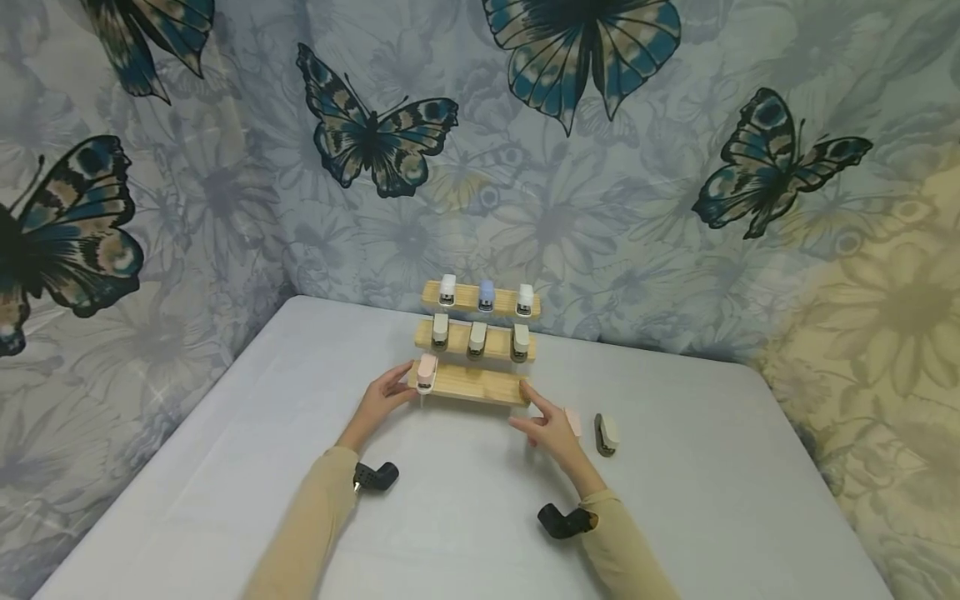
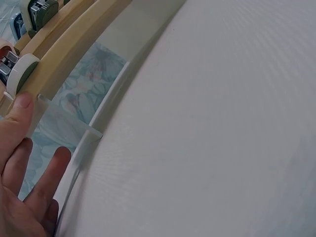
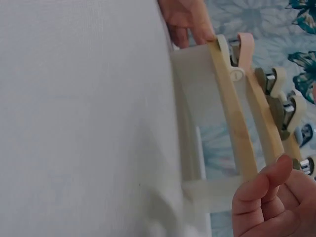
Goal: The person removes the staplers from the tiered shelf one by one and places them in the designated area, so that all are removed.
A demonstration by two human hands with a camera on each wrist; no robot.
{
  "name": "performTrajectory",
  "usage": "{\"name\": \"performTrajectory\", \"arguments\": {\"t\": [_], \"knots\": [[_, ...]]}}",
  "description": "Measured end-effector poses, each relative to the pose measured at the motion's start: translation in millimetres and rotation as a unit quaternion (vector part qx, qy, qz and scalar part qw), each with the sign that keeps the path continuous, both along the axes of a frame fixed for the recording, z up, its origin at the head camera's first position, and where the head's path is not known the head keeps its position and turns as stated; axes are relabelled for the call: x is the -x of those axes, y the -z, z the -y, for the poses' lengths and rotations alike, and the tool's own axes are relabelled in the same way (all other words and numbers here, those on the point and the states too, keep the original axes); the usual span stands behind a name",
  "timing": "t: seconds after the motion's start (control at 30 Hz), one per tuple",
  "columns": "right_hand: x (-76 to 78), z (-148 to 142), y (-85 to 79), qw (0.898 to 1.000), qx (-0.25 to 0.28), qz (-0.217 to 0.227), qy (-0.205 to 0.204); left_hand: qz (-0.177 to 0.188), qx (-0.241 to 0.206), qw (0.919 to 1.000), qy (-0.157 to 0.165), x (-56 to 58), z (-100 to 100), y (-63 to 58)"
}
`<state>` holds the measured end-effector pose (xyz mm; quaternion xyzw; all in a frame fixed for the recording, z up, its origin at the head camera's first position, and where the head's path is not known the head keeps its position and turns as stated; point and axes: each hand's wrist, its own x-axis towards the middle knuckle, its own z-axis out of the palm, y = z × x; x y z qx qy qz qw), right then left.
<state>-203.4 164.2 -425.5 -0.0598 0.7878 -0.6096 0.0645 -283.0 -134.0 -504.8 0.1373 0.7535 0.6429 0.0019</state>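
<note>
A three-tier wooden display rack (image 1: 480, 385) with clear side supports stands on the table. My left hand (image 1: 381, 402) holds the left end of its lowest board, and in the left wrist view the thumb (image 2: 22, 106) presses the wood while other fingers spread below. The right hand (image 1: 553, 429) grips that board's right end with thumb and finger, seen close in the right wrist view. A pink mini stapler (image 1: 427, 371) stands at the board's left end. Three cream staplers (image 1: 477, 339) stand on the middle tier. On the top tier, a blue stapler (image 1: 486, 295) stands between two white ones.
Right of my right hand, a cream stapler (image 1: 607, 434) with a grey base lies on the white table (image 1: 450, 517). A second pink stapler (image 1: 573, 419) lies partly hidden behind that hand. A butterfly-patterned cloth (image 1: 555, 225) hangs behind the table.
</note>
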Motion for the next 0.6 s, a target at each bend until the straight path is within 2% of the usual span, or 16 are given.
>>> {"name": "performTrajectory", "arguments": {"t": [0.2,0.3,0.5,0.6], "knots": [[4.1,18,3.1,0.999,0.021,-0.011,-0.026,0.002,-0.007,0.9997,0.025,-7.1,-4,-15.4],[6.3,26,6.8,0.999,0.029,-0.01,-0.038,-0.001,0.0,0.9997,0.023,-12.3,-5,-22.4],[10.3,39,7.5,0.998,0.04,-0.008,-0.041,-0.004,0.006,0.9998,0.018,-15.2,-4,-25.7],[12.5,45,3.4,0.998,0.041,0.009,-0.048,-0.006,0.004,0.9998,0.017,-15.0,-3,-24.9]]}}
